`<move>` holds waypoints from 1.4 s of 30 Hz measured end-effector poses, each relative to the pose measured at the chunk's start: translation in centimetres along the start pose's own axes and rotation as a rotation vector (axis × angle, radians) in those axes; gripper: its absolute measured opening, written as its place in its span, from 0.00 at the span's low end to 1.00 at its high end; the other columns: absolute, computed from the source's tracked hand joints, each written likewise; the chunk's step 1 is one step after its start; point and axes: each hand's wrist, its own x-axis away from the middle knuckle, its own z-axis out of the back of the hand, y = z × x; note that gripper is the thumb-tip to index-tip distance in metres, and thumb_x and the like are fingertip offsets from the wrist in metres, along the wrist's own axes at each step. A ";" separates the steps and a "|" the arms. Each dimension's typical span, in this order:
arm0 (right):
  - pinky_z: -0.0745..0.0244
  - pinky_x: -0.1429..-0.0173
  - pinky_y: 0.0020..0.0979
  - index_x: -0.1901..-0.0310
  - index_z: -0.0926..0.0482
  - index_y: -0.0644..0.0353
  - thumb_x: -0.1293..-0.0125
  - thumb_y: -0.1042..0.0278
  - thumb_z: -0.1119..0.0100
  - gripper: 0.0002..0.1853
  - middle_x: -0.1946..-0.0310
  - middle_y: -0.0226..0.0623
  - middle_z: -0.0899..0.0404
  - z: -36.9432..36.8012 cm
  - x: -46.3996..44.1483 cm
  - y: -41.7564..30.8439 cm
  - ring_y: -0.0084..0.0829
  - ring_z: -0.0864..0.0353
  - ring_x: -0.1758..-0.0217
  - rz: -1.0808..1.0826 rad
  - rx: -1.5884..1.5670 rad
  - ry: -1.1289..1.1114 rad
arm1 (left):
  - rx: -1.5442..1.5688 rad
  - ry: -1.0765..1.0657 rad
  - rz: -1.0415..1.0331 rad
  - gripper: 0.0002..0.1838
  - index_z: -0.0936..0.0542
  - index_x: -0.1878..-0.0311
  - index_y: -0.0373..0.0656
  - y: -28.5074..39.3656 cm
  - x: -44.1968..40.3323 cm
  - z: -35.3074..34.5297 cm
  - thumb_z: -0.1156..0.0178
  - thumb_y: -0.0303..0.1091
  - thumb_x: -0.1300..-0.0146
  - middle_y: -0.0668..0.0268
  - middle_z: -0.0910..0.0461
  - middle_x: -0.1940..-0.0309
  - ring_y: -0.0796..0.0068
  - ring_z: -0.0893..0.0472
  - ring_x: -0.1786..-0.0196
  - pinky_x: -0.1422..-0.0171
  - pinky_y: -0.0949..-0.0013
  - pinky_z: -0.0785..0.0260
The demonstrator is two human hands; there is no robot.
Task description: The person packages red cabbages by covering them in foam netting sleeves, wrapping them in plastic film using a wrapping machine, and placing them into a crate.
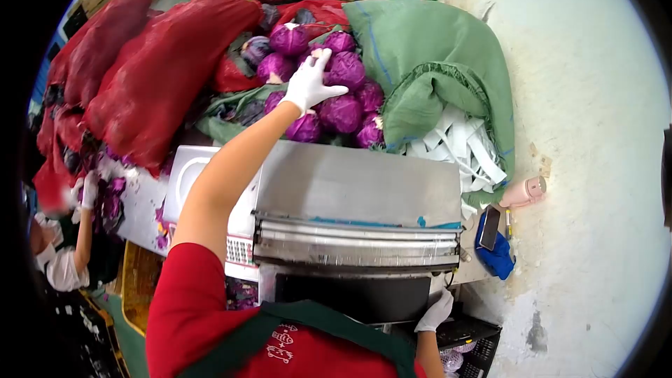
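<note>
Purple cabbages (341, 113) lie heaped behind a metal wrapping machine (357, 182). White-gloved, my left hand (311, 84) reaches over the heap with its fingers spread, touching or just above the cabbages, and holds nothing. My right hand (435, 311), also gloved, is low at the machine's front right corner, beside the dark plate (353, 297). Its fingers are too small and partly hidden to make out.
Red mesh sacks (175, 63) lie at the left, a green sack (434, 35) with white strips (465, 147) at the right. A pink bottle (523, 192), phone (489, 229) and blue cloth (495, 259) are near the wall. A co-worker's gloved hand (89, 189) shows far left.
</note>
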 end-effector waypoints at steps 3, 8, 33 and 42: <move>0.30 0.51 0.34 0.59 0.20 0.69 0.30 0.62 0.57 0.19 0.64 0.43 0.21 0.4 0.2 0.0 0.37 0.24 0.60 -0.028 0.046 0.013 | -0.251 -0.047 0.083 0.60 0.48 0.26 0.63 2.5 -4.6 -4.4 0.29 0.66 0.63 0.43 0.45 0.30 0.40 0.40 0.30 0.30 0.45 0.44; 0.30 0.57 0.32 0.63 0.20 0.67 0.30 0.63 0.57 0.18 0.68 0.40 0.21 0.4 0.0 0.3 0.34 0.25 0.64 -0.059 0.071 0.025 | -0.114 -0.213 0.251 0.56 0.40 0.31 0.65 2.5 -6.9 -7.8 0.22 0.55 0.67 0.49 0.32 0.39 0.47 0.23 0.44 0.45 0.54 0.26; 0.29 0.47 0.31 0.57 0.20 0.63 0.34 0.67 0.44 0.10 0.59 0.43 0.20 -2.3 -22.4 -13.5 0.37 0.21 0.53 0.736 0.088 -0.193 | -0.011 -0.055 0.260 0.50 0.40 0.29 0.47 -10.8 27.8 16.2 0.27 0.33 0.58 0.52 0.34 0.38 0.57 0.32 0.37 0.31 0.62 0.39; 0.30 0.43 0.44 0.46 0.24 0.52 0.42 0.58 0.42 0.21 0.50 0.44 0.23 -11.6 -27.9 -19.5 0.46 0.25 0.46 1.076 0.767 -0.414 | -0.073 0.252 0.241 0.54 0.43 0.30 0.41 -9.9 32.6 14.3 0.24 0.38 0.61 0.49 0.41 0.31 0.48 0.41 0.29 0.25 0.57 0.49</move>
